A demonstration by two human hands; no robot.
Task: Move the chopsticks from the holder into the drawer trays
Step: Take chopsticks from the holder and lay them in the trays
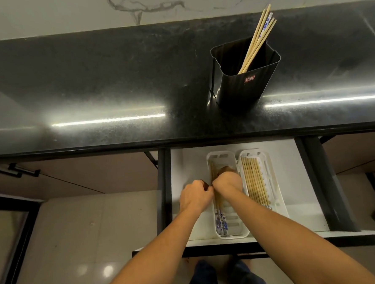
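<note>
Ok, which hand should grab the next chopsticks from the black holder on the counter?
Probably the right hand: the holder stands on the counter's right side, above the trays, nearer that arm. The left hand sits further left, beside the left tray.

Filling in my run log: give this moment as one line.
both hands arranging patterned chopsticks in left tray | right tray: plain chopsticks | holder: some remain
</note>
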